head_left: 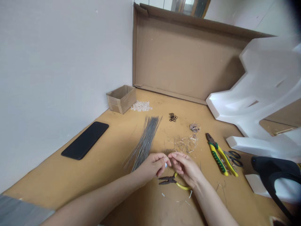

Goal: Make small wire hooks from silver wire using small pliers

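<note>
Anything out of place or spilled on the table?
Tangled wire lies scattered just beyond the right hand, messy next to the straighter wire bundle. Small clear pieces sit heaped outside the small cardboard box; can't tell whether they spilled.

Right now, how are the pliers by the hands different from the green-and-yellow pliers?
The small pliers have yellow handles; the big pliers have yellow and green ones. The small pliers point left; the big pliers point away. The right hand partly hides the small pliers, not the big pliers. Both have dark jaws.
</note>
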`<state>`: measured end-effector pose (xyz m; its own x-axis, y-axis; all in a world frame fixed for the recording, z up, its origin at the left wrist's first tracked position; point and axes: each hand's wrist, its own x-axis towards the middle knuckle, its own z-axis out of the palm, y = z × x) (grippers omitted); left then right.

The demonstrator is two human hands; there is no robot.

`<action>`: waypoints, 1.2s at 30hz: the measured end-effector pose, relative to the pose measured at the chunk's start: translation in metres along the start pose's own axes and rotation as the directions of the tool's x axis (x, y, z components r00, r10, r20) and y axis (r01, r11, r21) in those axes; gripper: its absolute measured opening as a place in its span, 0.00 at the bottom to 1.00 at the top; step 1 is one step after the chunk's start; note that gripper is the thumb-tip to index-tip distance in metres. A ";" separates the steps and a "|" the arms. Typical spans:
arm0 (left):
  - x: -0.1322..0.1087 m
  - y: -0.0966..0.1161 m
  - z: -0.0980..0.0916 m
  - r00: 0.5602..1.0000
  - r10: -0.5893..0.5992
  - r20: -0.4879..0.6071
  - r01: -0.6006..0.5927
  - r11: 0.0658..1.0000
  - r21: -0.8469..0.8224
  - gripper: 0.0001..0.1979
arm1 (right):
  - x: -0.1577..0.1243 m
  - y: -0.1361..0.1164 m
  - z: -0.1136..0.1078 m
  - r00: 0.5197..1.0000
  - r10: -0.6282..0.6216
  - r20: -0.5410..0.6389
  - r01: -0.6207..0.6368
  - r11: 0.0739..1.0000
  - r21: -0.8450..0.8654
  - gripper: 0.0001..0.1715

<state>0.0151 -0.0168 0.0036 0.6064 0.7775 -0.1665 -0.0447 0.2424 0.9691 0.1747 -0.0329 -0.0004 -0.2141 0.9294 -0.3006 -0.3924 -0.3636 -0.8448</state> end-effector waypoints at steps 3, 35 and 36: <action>0.000 0.000 0.000 1.000 -0.012 0.007 0.012 1.000 -0.001 0.13 | 0.000 0.001 0.002 1.000 0.006 0.005 -0.006 1.000 0.007 0.09; 0.003 0.010 -0.021 0.992 0.025 -0.126 -0.031 0.998 -0.047 0.15 | -0.005 0.011 0.006 0.851 -0.387 0.356 0.318 -0.161 -0.934 0.27; 0.003 0.010 -0.021 0.993 0.021 -0.118 -0.027 0.998 -0.052 0.15 | -0.003 0.013 0.005 0.848 -0.385 0.365 0.326 -0.165 -0.931 0.26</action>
<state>-0.0004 -0.0002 0.0086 0.5072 0.8456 -0.1663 -0.1026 0.2509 0.9626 0.1656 -0.0403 -0.0078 -0.3566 0.9049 0.2324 0.8275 0.4214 -0.3710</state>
